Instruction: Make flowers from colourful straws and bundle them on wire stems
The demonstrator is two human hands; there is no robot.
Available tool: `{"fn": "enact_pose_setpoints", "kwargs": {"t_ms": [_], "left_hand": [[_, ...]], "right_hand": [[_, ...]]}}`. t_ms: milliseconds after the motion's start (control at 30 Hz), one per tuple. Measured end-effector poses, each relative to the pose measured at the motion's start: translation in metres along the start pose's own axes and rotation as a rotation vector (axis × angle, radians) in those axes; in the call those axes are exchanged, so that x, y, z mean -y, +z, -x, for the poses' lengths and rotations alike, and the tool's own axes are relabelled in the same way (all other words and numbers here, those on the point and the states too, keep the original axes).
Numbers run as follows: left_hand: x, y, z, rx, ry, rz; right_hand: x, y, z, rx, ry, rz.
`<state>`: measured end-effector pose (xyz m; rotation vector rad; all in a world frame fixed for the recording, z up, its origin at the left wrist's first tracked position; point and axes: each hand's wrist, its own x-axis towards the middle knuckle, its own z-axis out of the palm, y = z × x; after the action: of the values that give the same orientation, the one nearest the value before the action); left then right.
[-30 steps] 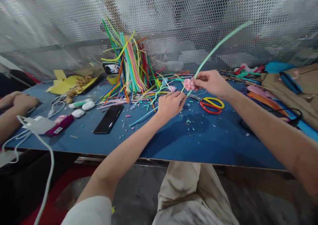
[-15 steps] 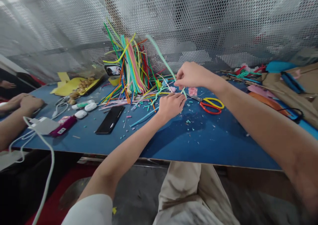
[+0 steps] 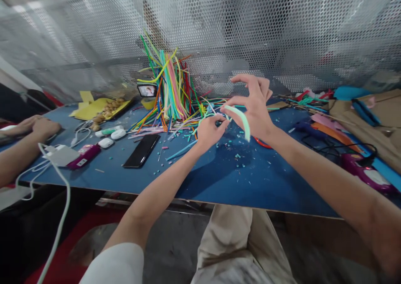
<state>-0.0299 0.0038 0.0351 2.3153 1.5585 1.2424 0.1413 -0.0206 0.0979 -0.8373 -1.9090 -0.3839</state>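
Observation:
My left hand [image 3: 210,130] pinches the end of a light green pipe cleaner [image 3: 242,119] above the blue table [image 3: 213,179]. The loose length of it curves across in front of my right hand [image 3: 254,104], whose fingers are spread and raised. Beyond my left hand stands a tall bunch of coloured pipe cleaners [image 3: 171,85], with more strewn at its base. Small cut bits lie around my hands. Red-handled scissors [image 3: 262,143] show only in part beneath my right hand.
On the left are a black phone [image 3: 141,151], white earbud cases, a power bank [image 3: 84,156] with cables, a yellow tray [image 3: 94,108] and another person's hands [image 3: 46,127]. Right: a purple glue gun [image 3: 365,173], brown paper. Behind stands a perforated metal screen [image 3: 200,37].
My right hand has opened, its fingers lifting and spreading. The light green pipe cleaner, upright and leaning left before, now bends down to the right. The view has shifted slightly.

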Motion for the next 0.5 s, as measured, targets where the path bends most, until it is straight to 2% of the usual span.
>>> {"fn": "enact_pose_setpoints", "kwargs": {"t_ms": [133,200,300,367,500], "left_hand": [[0.007,0.001,-0.005,0.032,-0.068,0.326],[0.009,0.002,-0.006,0.059,-0.145,0.479],[0.007,0.005,-0.006,0.08,-0.272,0.642],[0.006,0.007,-0.004,0.069,-0.277,0.639],[0.003,0.009,0.001,-0.01,-0.088,0.406]], "right_hand": [[-0.001,0.0,0.023,-0.024,-0.001,-0.053],[-0.005,0.0,0.036,-0.035,-0.021,-0.107],[-0.012,-0.001,0.053,-0.018,0.044,-0.195],[-0.012,-0.004,0.059,0.004,0.046,-0.298],[-0.005,-0.009,0.059,0.114,0.061,-0.437]]}}
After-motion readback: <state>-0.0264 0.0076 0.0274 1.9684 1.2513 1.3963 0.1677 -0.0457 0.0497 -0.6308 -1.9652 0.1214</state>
